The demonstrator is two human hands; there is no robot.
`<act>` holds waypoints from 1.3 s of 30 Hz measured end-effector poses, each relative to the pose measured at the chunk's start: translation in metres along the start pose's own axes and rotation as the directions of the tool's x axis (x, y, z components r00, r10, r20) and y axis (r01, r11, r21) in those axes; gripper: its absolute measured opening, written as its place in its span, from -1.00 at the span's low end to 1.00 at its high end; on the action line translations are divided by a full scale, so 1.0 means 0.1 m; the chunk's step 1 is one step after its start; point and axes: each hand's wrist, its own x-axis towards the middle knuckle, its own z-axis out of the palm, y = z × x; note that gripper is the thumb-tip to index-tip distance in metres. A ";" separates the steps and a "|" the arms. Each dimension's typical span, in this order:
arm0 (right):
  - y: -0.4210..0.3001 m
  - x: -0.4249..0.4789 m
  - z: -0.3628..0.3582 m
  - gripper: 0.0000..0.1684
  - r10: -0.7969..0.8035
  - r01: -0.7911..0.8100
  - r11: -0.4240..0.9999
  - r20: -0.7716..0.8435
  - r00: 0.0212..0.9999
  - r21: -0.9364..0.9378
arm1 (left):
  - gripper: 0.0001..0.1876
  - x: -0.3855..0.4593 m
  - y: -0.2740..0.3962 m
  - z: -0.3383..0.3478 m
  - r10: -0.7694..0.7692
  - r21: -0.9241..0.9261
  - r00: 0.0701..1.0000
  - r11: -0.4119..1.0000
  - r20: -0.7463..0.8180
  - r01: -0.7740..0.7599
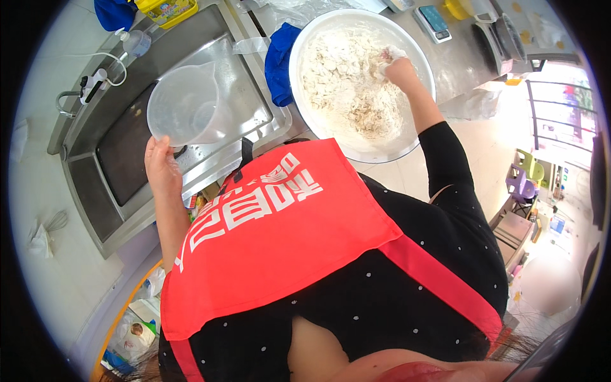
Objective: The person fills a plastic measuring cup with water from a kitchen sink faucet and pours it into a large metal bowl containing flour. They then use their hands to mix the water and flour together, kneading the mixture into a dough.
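My left hand [163, 164] grips a translucent plastic measuring jug [184, 112] near its lower edge in the picture. The jug hangs tilted over the steel sink, and no liquid can be made out in it. A wide white basin [297, 90] holds shaggy, flaky flour dough [355, 81], with a denser, damper clump towards its near side. My right hand [400, 69] is in the basin at its right side, against the dough. Flour and dough coat its fingers, which look curled; whether they close on any dough is hidden.
A blue cloth [281, 64] lies between basin and sink [229, 95]. Past the basin stands a digital scale [433, 24]. A faucet [90, 86], a pump bottle [137, 43] and a yellow tub [167, 12] line the sink's back edge. A whisk [57, 220] hangs at left.
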 end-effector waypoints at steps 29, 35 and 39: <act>0.00 -0.47 -0.13 -0.74 0.350 0.155 -0.149 -0.095 0.932 0.976 | -0.90 0.76 0.27 -0.92 -0.042 -0.012 0.996 0.999 0.084 0.044; 0.13 -0.28 0.23 -0.80 0.501 0.100 -0.066 -0.054 0.864 0.993 | -0.85 0.77 0.30 -0.73 -0.059 -0.011 0.993 0.998 0.098 0.061; 0.09 -0.14 0.58 -0.76 0.586 -0.258 0.594 -0.190 0.788 0.762 | -0.80 0.76 0.29 -0.72 -0.050 -0.006 0.992 0.999 0.118 0.051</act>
